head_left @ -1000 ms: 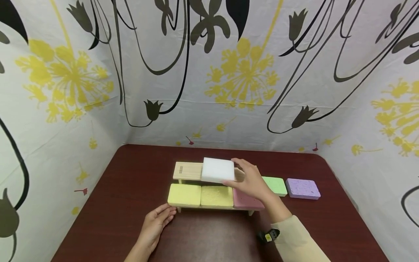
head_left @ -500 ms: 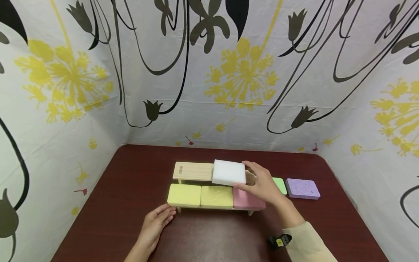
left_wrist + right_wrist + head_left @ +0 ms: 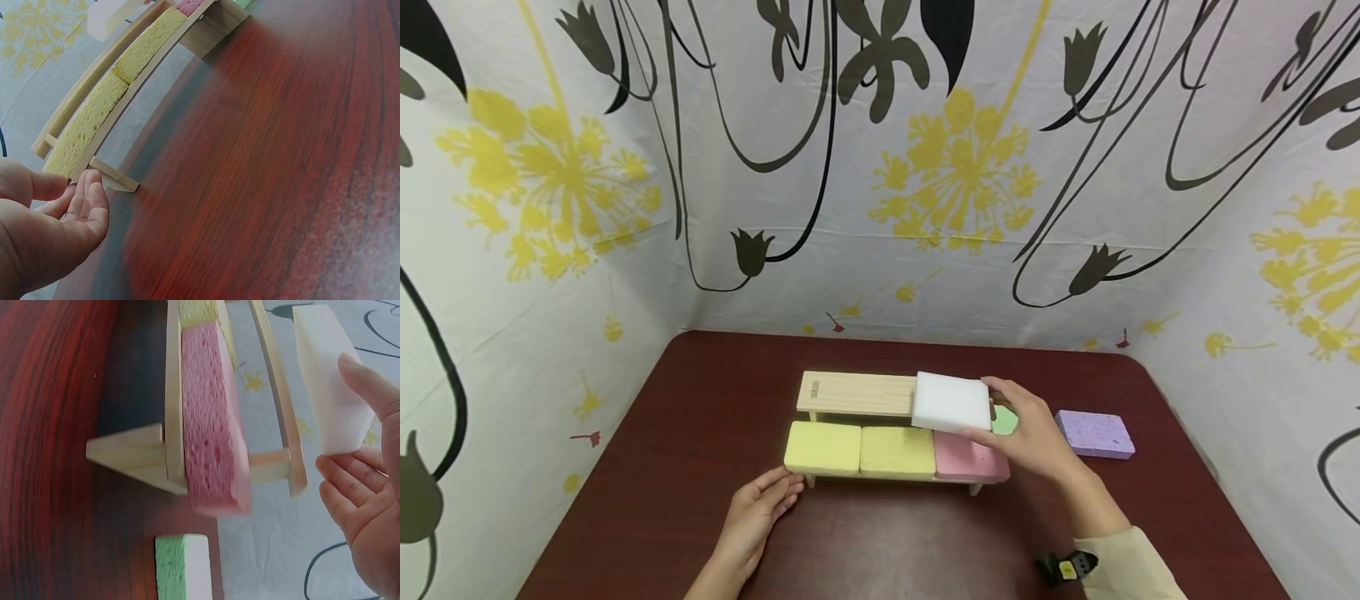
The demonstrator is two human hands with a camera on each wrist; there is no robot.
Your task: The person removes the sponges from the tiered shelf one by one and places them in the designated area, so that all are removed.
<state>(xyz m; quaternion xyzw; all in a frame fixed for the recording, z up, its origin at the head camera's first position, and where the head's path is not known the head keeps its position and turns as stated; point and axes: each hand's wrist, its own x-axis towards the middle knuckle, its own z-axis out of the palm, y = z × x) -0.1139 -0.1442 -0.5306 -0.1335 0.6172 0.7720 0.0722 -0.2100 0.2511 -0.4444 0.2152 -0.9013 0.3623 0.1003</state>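
A two-tier wooden rack (image 3: 857, 394) stands on the table. My right hand (image 3: 1037, 433) holds a white sponge (image 3: 951, 402) by its right end, thumb on the near side and fingers on the far side. It hangs over the right end of the upper tier; in the right wrist view the white sponge (image 3: 334, 381) shows apart from the rack. Two yellow sponges (image 3: 822, 447) and a pink sponge (image 3: 970, 458) lie side by side on the lower tier. My left hand (image 3: 756, 508) pinches that tier's near left corner between thumb and fingers.
A green sponge (image 3: 1004, 420) lies on the table right of the rack, partly covered by my right hand. Beyond it rests a purple sponge (image 3: 1095, 434). Patterned cloth (image 3: 880, 275) closes off the back and sides of the dark red table (image 3: 715, 392).
My right hand has moved to the right with the white sponge, from the middle of the upper tier to its right end. The left hand has stayed at the rack's corner.
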